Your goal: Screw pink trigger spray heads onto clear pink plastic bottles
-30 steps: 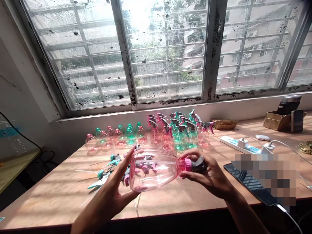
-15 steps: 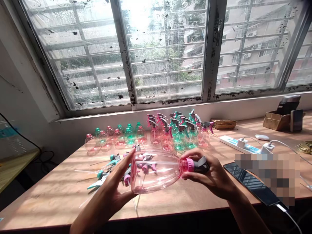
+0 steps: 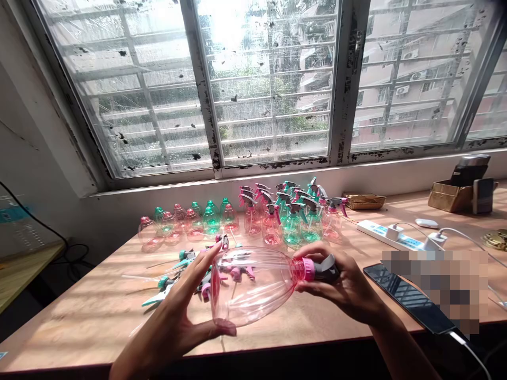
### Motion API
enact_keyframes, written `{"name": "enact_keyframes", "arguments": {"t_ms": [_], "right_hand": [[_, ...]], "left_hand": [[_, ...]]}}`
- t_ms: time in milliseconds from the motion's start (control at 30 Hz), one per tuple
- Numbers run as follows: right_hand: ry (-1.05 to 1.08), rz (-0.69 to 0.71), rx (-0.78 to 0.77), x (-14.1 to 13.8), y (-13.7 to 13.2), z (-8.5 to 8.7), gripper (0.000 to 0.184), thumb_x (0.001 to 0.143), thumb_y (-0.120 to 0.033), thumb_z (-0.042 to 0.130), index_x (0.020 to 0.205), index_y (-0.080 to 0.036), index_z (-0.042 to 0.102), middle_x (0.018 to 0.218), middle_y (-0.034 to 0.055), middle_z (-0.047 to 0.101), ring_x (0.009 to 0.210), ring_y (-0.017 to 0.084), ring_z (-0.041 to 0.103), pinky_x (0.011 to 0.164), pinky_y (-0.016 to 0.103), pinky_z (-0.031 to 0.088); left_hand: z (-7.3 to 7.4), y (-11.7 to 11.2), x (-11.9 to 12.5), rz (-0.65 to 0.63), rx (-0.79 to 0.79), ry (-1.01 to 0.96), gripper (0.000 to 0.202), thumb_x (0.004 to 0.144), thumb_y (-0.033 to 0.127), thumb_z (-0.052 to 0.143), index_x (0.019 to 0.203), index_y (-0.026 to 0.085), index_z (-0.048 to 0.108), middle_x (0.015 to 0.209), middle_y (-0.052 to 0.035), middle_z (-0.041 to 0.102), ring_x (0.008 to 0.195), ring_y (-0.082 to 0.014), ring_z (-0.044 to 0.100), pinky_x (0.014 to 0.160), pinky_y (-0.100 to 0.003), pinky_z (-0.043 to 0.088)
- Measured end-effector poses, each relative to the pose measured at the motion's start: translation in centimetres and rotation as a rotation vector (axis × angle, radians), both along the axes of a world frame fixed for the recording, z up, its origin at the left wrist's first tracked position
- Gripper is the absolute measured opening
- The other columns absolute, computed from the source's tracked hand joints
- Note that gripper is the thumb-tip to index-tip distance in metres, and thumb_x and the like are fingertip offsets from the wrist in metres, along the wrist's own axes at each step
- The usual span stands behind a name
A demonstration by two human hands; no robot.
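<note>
Left hand (image 3: 178, 316) and right hand (image 3: 348, 285) grip a bottle (image 3: 255, 290), axis seemingly level, neck (image 3: 296, 272) rightward.

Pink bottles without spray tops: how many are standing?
5: three pink bottles at the front row's left, one at its right end, one behind the second and third. Others may be hidden.
</note>
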State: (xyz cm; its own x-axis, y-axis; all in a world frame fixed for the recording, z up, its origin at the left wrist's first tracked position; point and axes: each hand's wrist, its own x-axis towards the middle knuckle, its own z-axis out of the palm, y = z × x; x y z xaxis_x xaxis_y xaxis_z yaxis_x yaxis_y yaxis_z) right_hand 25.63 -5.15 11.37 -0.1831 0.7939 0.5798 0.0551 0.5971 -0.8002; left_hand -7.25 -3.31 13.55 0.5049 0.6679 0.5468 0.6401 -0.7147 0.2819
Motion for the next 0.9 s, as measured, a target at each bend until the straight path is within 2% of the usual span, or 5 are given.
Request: {"name": "enact_keyframes", "arguments": {"t_ms": [133, 300, 567, 800, 900], "right_hand": [[-0.021, 0.009, -0.008, 0.0, -0.1, -0.1, 0.032, 0.083, -0.026, 0.087, 0.108, -0.027, 0.066, 0.086, -0.0030, 0.069, 0.073, 0.014, 0.064, 0.063, 0.021, 0.051], [-0.019, 0.003, -0.026, -0.1, 0.0, -0.1, 0.034, 0.081, -0.029, 0.090, 0.106, -0.026, 0.066, 0.086, -0.0027, 0.070, 0.072, 0.014, 0.064, 0.063, 0.021, 0.051], [0.019, -0.019, -0.031, 0.1, 0.1, 0.0, 0.034, 0.080, -0.030, 0.090, 0.105, -0.026, 0.068, 0.082, -0.0028, 0.067, 0.067, 0.013, 0.061, 0.056, 0.020, 0.048], [0.112, 0.098, -0.078, -0.2, -0.2, -0.1, 0.029, 0.084, -0.026, 0.087, 0.107, -0.025, 0.068, 0.080, -0.0008, 0.074, 0.067, 0.015, 0.072, 0.059, 0.021, 0.055], [0.125, 0.088, -0.052, -0.4, -0.3, 0.1, 0.029, 0.084, -0.022, 0.087, 0.107, -0.025, 0.068, 0.080, -0.0013, 0.075, 0.067, 0.014, 0.073, 0.059, 0.020, 0.057]], "left_hand": [[-0.4, 0.3, -0.4, 0.027, 0.013, -0.005, 0.098, 0.086, 0.064, 0.072, 0.163, 0.044, 0.015, 0.167, -0.0034, 0.036, 0.148, -0.0367, 0.042, 0.114, -0.049, 0.047], [-0.3, 0.4, -0.5, 0.028, 0.094, 0.057, 0.088, 0.093, 0.057, 0.069, 0.163, 0.041, 0.020, 0.164, -0.0076, 0.042, 0.147, -0.0364, 0.044, 0.117, -0.050, 0.043], [0.6, -0.8, 0.5, -0.008, 0.076, 0.024, 0.097, 0.084, 0.074, 0.066, 0.162, 0.044, 0.018, 0.164, -0.0060, 0.043, 0.146, -0.0384, 0.044, 0.111, -0.049, 0.051], [0.1, -0.8, 0.0, 0.008, 0.105, -0.025, 0.092, 0.089, 0.061, 0.071, 0.163, 0.041, 0.020, 0.162, -0.0037, 0.047, 0.144, -0.0335, 0.049, 0.114, -0.041, 0.049], [0.2, -0.8, 0.2, -0.017, 0.124, -0.013, 0.086, 0.095, 0.053, 0.069, 0.164, 0.040, 0.018, 0.163, -0.0034, 0.045, 0.145, -0.0317, 0.047, 0.116, -0.039, 0.047]]}}
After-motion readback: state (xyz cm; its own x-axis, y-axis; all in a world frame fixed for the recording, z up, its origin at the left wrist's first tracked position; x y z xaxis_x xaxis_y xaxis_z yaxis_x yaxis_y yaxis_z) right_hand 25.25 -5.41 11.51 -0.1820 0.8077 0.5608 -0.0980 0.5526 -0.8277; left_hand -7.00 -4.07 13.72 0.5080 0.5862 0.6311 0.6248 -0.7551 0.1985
